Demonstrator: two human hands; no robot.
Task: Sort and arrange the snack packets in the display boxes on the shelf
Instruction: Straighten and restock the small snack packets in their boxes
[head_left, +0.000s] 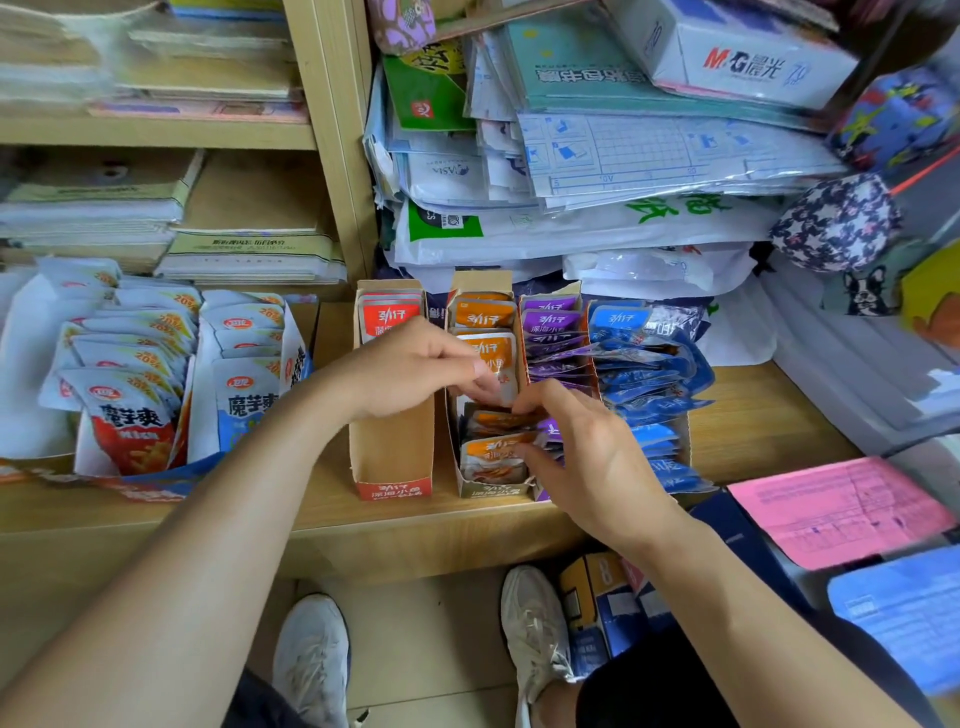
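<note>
Orange snack packets (491, 448) slump in the middle display box (487, 491). With the left hand (415, 369) pinching the upright ones back, the right hand (587, 457), pinching the fallen ones, should stand them square.

Single head view: looks forward and down from close above the shelf (467, 519), display boxes (395, 457) centred, floor at the bottom edge.

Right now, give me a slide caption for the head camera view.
Left hand and right hand grip orange snack packets in their display box on the shelf.
</note>
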